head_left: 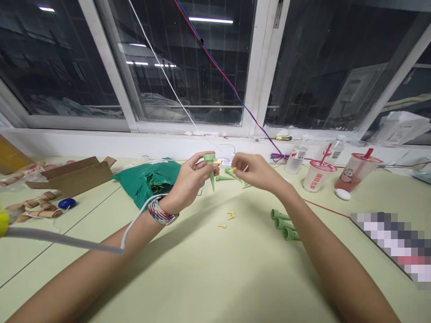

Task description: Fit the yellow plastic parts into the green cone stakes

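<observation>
My left hand (190,179) is closed around a green cone-shaped spike (211,172), held upright with its tip pointing down. My right hand (254,170) pinches a small yellow part (233,169) just right of the spike's top. Both hands hover above the pale green table (208,269). Three small yellow parts (229,217) lie on the table below the hands. More green spikes (232,176) lie behind my hands, and three green spikes (283,224) rest beside my right forearm.
A green plastic bag (148,179) lies left of my hands, with an open cardboard box (74,175) and brown rolls (40,206) further left. Two drink cups (316,175) with straws and a water bottle (296,159) stand at right. Cables run along the windowsill.
</observation>
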`<action>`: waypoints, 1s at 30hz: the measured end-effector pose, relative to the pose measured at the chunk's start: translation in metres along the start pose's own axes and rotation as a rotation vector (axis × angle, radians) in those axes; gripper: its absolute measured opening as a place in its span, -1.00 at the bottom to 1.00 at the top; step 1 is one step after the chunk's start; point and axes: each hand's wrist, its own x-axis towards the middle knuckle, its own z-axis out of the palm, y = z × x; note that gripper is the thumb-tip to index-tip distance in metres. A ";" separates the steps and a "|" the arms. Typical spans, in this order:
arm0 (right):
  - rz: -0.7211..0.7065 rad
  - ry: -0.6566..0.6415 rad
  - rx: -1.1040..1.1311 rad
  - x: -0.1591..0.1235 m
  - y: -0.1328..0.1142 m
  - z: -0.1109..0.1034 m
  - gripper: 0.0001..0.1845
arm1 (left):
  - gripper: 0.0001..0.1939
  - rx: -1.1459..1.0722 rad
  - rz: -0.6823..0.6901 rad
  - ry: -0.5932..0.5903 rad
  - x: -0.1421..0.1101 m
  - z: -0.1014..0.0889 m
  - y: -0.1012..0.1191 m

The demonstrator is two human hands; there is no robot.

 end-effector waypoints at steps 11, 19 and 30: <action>-0.178 0.137 -0.014 -0.009 -0.033 -0.006 -0.90 | -0.56 -0.010 -0.032 -0.006 -0.005 0.003 0.006; -0.207 0.191 -0.057 -0.010 -0.033 -0.007 -0.91 | -0.48 0.029 -0.026 -0.004 -0.007 0.005 0.011; -0.249 0.203 -0.019 -0.011 -0.037 -0.008 -0.91 | -0.54 0.007 -0.026 -0.017 -0.007 0.004 0.011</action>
